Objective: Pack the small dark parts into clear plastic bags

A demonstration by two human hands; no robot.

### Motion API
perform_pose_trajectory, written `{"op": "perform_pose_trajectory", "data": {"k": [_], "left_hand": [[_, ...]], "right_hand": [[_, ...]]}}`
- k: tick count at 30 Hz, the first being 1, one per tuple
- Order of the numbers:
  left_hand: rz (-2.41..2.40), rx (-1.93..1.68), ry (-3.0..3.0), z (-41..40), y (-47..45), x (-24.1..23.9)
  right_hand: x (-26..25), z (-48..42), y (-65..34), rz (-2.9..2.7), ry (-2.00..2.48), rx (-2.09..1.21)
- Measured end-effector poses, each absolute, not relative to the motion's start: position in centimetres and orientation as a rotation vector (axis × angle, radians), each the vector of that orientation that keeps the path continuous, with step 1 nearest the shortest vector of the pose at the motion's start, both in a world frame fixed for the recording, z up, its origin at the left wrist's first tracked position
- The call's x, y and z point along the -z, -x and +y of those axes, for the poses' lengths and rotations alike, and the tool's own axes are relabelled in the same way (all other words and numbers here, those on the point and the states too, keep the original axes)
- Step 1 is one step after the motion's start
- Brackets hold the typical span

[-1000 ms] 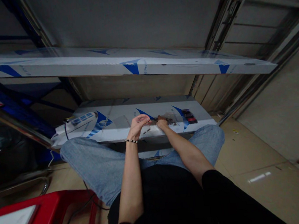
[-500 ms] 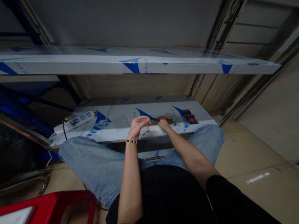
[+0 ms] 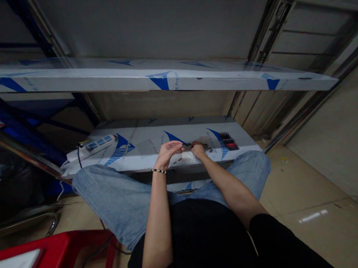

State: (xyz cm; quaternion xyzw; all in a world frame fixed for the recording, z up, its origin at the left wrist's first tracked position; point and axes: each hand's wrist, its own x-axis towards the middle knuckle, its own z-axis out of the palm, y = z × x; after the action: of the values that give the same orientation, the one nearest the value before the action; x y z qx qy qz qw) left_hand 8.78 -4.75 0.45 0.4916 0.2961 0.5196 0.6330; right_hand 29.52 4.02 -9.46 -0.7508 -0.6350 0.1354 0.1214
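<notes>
Here are both bare hands over the smooth, film-wrapped lower shelf point(image 3: 146, 131) with its blue curved prints: the left hand point(image 3: 169, 151), in a beaded bracelet point(image 3: 159, 171), bends its fingers toward the thumb, while the right hand point(image 3: 198, 148) is curled close. Right between them sits a small dark piece point(image 3: 188, 144), whose gripping fingers I can't make out, with crinkly clear plastic point(image 3: 204, 140) and tiny dark bits point(image 3: 210, 147) just beside the right hand.

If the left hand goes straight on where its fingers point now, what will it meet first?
Probably the dark part between the hands, unless the left hand already holds it; next, the right hand. Depth is unclear from this single view.
</notes>
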Motion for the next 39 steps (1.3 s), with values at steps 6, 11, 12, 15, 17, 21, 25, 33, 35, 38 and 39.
{"op": "perform_pose_trajectory", "data": {"k": [6,11,12,15,17,21,25,33,35,38,39], "left_hand": [[0.639,-1.161,-1.15,-5.0,-9.2,-1.1],[0.652,-1.143,-1.186,-5.0,-9.4,-1.3],[0.658,-1.143,-1.188,-5.0,-9.4,-1.2],[0.67,-1.15,-1.179,-5.1,-9.5,-1.0],[0.675,-1.143,-1.182,-5.2,-9.5,-0.9],[0.717,-1.109,-1.242,-5.3,-9.3,-0.9],[0.832,-1.119,-1.333,-4.9,-8.7,-0.7],[0.952,-1.074,-1.562,-4.6,-7.9,0.0],[0.955,-1.06,-1.575,-4.6,-7.8,0.0],[0.928,-0.986,-1.626,-4.6,-7.9,-0.1],[0.919,-0.968,-1.622,-4.6,-7.9,-0.2]], "right_hand": [[8.6,2.7,-28.8,-1.979,2.095,-0.338],[8.0,2.5,-28.4,-2.022,2.102,-0.376],[8.0,2.5,-28.3,-2.009,2.112,-0.384],[8.0,2.4,-28.3,-1.952,2.146,-0.401],[7.7,2.3,-28.3,-1.912,2.165,-0.392],[5.6,1.8,-27.8,-1.608,2.045,-0.393],[2.2,0.0,-25.8,-1.045,1.531,-0.6],[-2.3,-5.1,-21.6,-1.06,1.01,-0.844],[-2.8,-5.5,-21.9,-1.214,0.975,-0.906],[-3.1,-5.9,-22.9,-1.45,0.983,-0.938],[-3.1,-5.9,-23.2,-1.493,1.009,-0.916]]}}
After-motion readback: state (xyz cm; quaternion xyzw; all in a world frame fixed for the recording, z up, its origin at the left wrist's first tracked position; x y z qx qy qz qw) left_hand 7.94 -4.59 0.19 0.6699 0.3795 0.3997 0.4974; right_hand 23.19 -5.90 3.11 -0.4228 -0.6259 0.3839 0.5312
